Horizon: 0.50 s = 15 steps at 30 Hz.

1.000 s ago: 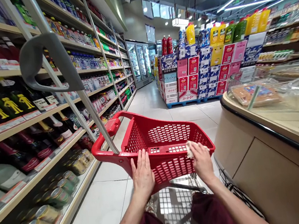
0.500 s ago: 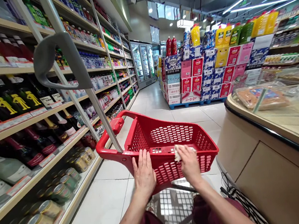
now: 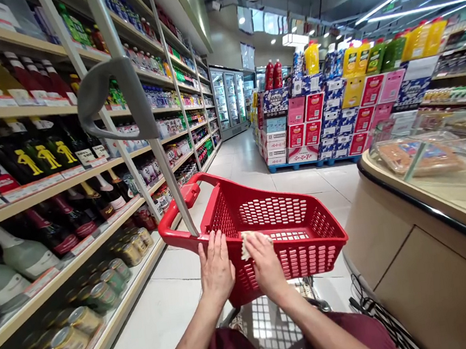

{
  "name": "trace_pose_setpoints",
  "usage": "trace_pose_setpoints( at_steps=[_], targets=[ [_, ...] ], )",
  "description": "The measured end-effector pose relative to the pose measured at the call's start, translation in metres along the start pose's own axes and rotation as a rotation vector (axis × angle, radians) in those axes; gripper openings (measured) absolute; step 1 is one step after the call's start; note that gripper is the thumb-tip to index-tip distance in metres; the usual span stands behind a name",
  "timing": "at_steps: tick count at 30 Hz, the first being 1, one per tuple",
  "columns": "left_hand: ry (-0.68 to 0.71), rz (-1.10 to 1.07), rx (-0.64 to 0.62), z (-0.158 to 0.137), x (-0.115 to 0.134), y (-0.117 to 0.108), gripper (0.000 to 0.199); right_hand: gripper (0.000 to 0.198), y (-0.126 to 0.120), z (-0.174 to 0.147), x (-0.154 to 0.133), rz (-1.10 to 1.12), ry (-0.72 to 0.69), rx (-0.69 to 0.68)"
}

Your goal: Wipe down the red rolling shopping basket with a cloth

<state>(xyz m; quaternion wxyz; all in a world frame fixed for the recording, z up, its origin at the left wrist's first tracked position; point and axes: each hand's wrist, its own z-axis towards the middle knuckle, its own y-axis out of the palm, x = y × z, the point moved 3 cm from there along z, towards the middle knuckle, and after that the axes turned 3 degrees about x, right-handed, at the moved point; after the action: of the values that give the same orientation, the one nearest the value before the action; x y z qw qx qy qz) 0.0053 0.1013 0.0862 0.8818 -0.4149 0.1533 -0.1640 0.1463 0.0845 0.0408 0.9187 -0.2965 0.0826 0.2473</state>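
Two hands are set at the near rim [image 3: 310, 242] of the red basket [image 3: 244, 282]: white cloth [image 3: 246, 246] is gripped by the right hand [image 3: 265, 260], left hand [image 3: 218, 267] is laid unclenched to its left, so cloth should be pressed flat, basket braced firmly.

Cart [image 3: 241, 281] between shelves [image 3: 115, 320] left, counter [image 3: 452, 277] right; boxes [image 3: 311, 118] beyond, bottles [image 3: 376, 57] atop; fridges [image 3: 231, 99] farther back, left of boxes.
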Motion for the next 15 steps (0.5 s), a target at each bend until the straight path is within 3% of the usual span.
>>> trace_pose_setpoints(
  at_steps=[3, 7, 9, 11, 15],
  targets=[
    [0.006, 0.005, 0.009, -0.001, -0.004, -0.002, 0.060, 0.059, -0.005, -0.004, 0.011, -0.017, -0.041, -0.030],
    [-0.017, -0.002, 0.005, -0.001, -0.002, -0.003, 0.058, 0.054, -0.045, -0.034, 0.094, -0.235, 0.146, 0.034],
    [-0.011, -0.012, -0.002, 0.000, 0.007, -0.001, 0.058, 0.051, -0.061, -0.044, 0.118, -0.322, 0.266, 0.132],
    [0.012, -0.023, -0.012, 0.002, 0.018, 0.003, 0.058, 0.051, -0.061, -0.046, 0.114, -0.314, 0.263, 0.154],
    [0.042, -0.037, -0.027, 0.003, 0.031, 0.007, 0.057, 0.052, -0.043, -0.039, 0.085, -0.146, 0.010, -0.016]
  ],
)
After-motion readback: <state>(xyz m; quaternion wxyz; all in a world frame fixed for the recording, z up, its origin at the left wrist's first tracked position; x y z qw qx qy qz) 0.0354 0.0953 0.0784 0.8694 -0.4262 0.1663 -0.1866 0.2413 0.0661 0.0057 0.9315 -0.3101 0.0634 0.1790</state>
